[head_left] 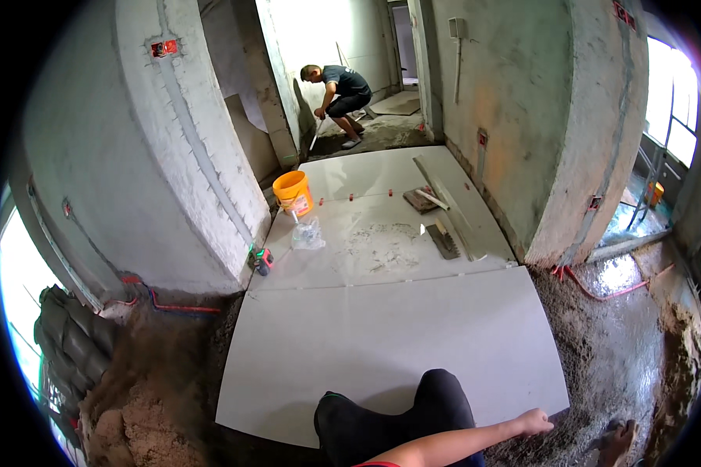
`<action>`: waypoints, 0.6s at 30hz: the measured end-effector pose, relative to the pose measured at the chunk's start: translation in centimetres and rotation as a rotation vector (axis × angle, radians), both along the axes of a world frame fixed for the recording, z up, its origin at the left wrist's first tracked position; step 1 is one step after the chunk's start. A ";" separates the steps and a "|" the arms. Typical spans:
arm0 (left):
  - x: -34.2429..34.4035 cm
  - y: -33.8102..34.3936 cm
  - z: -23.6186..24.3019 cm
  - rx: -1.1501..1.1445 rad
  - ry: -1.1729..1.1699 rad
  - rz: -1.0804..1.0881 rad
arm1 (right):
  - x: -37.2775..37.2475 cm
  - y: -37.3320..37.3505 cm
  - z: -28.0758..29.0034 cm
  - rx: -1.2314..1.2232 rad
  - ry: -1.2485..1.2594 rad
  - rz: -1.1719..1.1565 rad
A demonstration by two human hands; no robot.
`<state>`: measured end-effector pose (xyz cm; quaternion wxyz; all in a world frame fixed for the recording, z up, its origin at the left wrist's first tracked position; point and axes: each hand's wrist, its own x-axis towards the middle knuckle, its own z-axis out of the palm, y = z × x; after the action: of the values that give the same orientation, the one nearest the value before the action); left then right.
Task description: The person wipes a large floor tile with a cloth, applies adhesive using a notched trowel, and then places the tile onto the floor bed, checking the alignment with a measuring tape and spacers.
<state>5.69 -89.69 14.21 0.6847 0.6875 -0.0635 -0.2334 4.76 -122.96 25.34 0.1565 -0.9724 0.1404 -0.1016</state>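
My left arm reaches across my knees to the right. My left hand is closed at the near right corner of a large pale tile; whatever its fingers hold, if anything, is hidden. Farther right, low in the picture, my right hand is at the wet grey mortar, dim and partly cut off by the lower edge. Its fingers are hard to make out. My dark-trousered knees are over the near part of the tile.
On the tiles beyond are an orange bucket, a clear plastic bag, a red-and-black power tool, a notched trowel and a long straightedge. A person crouches in the far passage. Sand lies at left.
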 end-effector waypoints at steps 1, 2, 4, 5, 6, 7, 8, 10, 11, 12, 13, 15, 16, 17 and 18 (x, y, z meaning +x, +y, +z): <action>0.7 -0.7 1.4 0.083 -0.159 -0.028 | 3.3 -8.7 -5.0 0.066 -0.273 -0.035; 0.4 0.0 1.5 0.202 -0.259 -0.024 | 5.2 -9.0 -5.7 0.073 -0.269 -0.020; -0.7 0.5 2.2 0.261 -0.172 -0.075 | 4.1 -9.1 -5.9 0.093 -0.203 -0.107; -1.4 0.5 1.5 0.237 -0.127 -0.026 | 2.8 -9.0 -6.1 0.105 -0.168 -0.151; -1.7 0.8 1.0 0.218 -0.082 0.036 | 2.2 -7.3 -5.4 0.120 -0.133 -0.181; -2.0 1.2 3.5 0.212 -0.201 0.025 | 2.3 -8.5 -5.2 0.097 -0.159 -0.183; -1.6 0.9 4.5 0.233 -0.205 0.004 | 2.8 -9.8 -5.1 0.078 -0.199 -0.167; -2.0 1.5 4.3 0.269 -0.111 -0.018 | 2.9 -10.0 -5.3 0.080 -0.203 -0.142; -2.5 1.6 3.0 0.310 -0.109 -0.026 | 2.5 -9.5 -5.6 0.079 -0.190 -0.132; -2.7 1.8 2.7 0.301 -0.118 -0.022 | 2.8 -9.5 -5.7 0.071 -0.202 -0.118; -3.3 2.0 2.4 0.281 -0.105 -0.004 | 2.2 -9.8 -5.8 0.066 -0.209 -0.109; -4.0 2.1 1.9 0.197 -0.083 0.088 | 2.2 -10.6 -5.6 0.040 -0.223 -0.106; -3.6 2.1 1.9 0.198 -0.043 0.101 | 3.0 -10.8 -5.5 0.031 -0.240 -0.093; -4.3 2.3 1.6 0.202 -0.064 0.076 | 3.0 -11.0 -5.8 0.011 -0.270 -0.063; -3.8 1.9 1.6 0.197 -0.101 0.047 | 4.6 -12.1 -5.6 -0.038 -0.363 0.019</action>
<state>1.94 -87.83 15.76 0.6153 0.7635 -0.0583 -0.1874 9.32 -135.05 19.71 0.1619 -0.9421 0.0987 -0.2766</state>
